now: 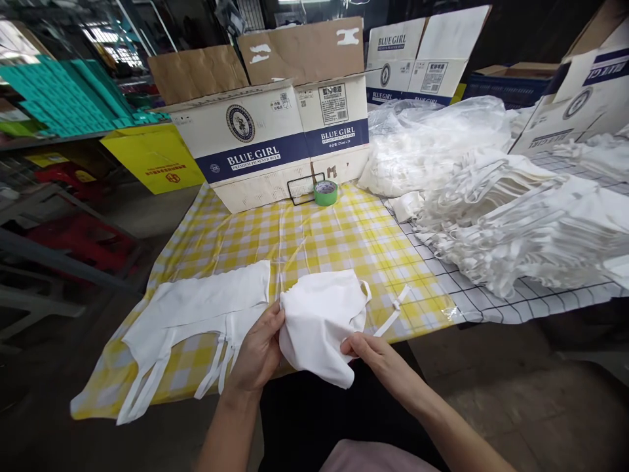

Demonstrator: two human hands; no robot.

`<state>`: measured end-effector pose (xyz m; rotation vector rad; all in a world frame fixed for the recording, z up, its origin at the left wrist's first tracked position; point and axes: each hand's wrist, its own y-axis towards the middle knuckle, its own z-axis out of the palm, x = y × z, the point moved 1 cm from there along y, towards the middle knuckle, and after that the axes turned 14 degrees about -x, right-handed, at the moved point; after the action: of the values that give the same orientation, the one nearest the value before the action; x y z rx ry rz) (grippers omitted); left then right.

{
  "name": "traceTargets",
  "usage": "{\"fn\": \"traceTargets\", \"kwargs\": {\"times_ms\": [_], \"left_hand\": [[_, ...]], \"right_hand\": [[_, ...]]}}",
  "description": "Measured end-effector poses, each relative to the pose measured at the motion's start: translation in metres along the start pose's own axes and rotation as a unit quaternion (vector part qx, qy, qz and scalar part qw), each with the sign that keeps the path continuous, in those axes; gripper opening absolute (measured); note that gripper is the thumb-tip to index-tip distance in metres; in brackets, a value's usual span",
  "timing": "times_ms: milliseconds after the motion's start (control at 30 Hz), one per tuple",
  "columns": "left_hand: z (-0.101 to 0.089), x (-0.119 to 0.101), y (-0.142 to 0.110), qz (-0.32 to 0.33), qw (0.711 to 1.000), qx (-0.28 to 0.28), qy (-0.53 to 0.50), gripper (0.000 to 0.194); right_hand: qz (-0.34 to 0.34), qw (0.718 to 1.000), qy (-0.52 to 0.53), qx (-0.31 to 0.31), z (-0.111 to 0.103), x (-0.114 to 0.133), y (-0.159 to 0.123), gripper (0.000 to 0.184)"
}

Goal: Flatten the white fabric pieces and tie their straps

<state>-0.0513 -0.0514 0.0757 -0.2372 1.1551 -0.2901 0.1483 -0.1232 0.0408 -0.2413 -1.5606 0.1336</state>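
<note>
A white strapped garment, perhaps a camisole or bra top [319, 321], is held up at the table's front edge, partly bunched. My left hand [258, 347] grips its left side, thumb on top. On its lower right, my right hand [368, 351] pinches the fabric between thumb and fingers. One thin white strap [393, 313] with a small slider trails onto the cloth at the right. To the left lies a similar white garment [196, 301], spread flat with its straps hanging over the front edge.
A yellow checked tablecloth [236, 229] covers the table. Behind stand a Blue Girl carton [275, 131] and a green tape roll [325, 193]. A heap of white garments [531, 216] and a plastic bag [437, 144] fill the right. A yellow box [154, 157] sits far left.
</note>
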Motion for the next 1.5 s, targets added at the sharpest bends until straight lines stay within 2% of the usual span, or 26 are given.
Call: {"fn": "traceTargets", "kwargs": {"times_ms": [67, 200, 367, 533, 800, 900, 967, 1133, 1200, 1400, 1500], "left_hand": [[0.002, 0.001, -0.001, -0.004, 1.0, -0.001, 0.001, 0.041], [0.005, 0.002, -0.003, -0.009, 1.0, -0.002, 0.008, 0.041], [0.001, 0.002, -0.004, -0.012, 1.0, -0.013, -0.006, 0.044], [-0.007, 0.003, -0.002, -0.009, 0.999, -0.047, 0.0, 0.045], [-0.004, 0.011, 0.0, -0.006, 0.996, -0.086, 0.015, 0.041], [-0.004, 0.017, -0.003, -0.042, 0.994, -0.097, 0.009, 0.04], [-0.005, 0.023, -0.008, -0.076, 0.994, -0.081, -0.007, 0.041], [-0.004, 0.03, -0.019, -0.166, 0.986, 0.017, 0.001, 0.036], [-0.002, 0.03, -0.021, -0.185, 0.982, 0.035, 0.001, 0.037], [0.005, 0.029, -0.022, -0.192, 0.979, -0.017, -0.065, 0.038], [0.008, 0.032, -0.024, -0.215, 0.971, -0.021, -0.107, 0.037]], "right_hand": [[0.036, 0.994, 0.09, 0.047, 0.002, 0.006, -0.002, 0.032], [0.066, 0.98, 0.185, -0.018, 0.005, 0.005, 0.003, 0.027], [0.125, 0.951, 0.282, 0.024, 0.009, -0.002, 0.009, 0.023], [0.113, 0.926, 0.361, -0.019, 0.001, 0.006, 0.008, 0.024], [0.103, 0.91, 0.4, -0.035, -0.004, 0.009, 0.009, 0.028], [0.112, 0.905, 0.408, -0.043, -0.005, 0.01, 0.008, 0.028], [0.121, 0.895, 0.427, -0.048, -0.007, 0.011, 0.008, 0.027], [0.143, 0.869, 0.471, -0.051, -0.012, 0.015, 0.01, 0.025], [0.143, 0.865, 0.478, -0.051, -0.013, 0.015, 0.011, 0.025], [0.125, 0.873, 0.469, -0.049, -0.015, 0.016, 0.009, 0.031], [0.115, 0.885, 0.447, -0.064, -0.015, 0.016, 0.008, 0.033]]}}
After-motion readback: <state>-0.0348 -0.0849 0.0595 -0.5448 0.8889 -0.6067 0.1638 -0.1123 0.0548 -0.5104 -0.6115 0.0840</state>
